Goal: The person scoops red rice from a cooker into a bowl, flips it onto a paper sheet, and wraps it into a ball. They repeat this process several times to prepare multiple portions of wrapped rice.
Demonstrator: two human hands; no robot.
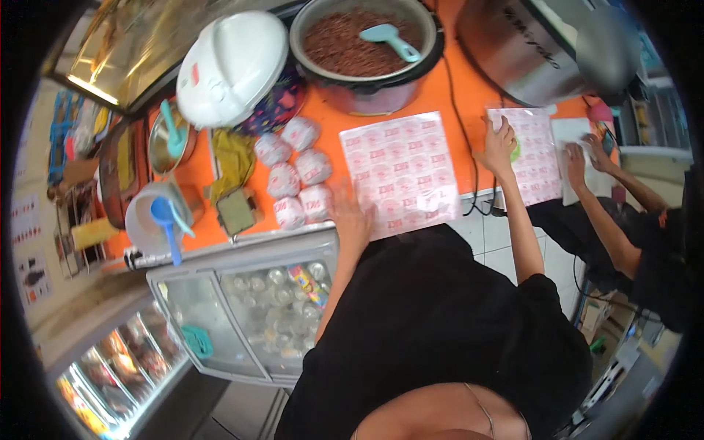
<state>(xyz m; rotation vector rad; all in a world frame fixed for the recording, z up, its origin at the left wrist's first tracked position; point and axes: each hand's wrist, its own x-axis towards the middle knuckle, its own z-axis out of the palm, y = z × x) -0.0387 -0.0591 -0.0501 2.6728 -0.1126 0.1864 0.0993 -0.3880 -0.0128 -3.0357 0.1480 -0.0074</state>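
A sheet of white paper with red print (400, 172) lies flat on the orange counter. My left hand (353, 213), blurred by motion, is at its left edge, beside several round paper-wrapped bundles (314, 167). Further right, my right hand (500, 147) rests on a second stack of printed paper (532, 158), fingers spread, next to a small green patch (515, 149). Beyond the sheet stands a cooker pot (367, 92) of dark reddish-brown food (337, 44), with a light blue paddle (391, 41) on top.
At the right, a co-worker's hands (587, 155) are over white paper (570, 132). A large metal cooker (524, 55) stands behind. On the left are a white lid (235, 70), a bowl (163, 136), a container with a blue spoon (165, 213) and a green box (237, 211).
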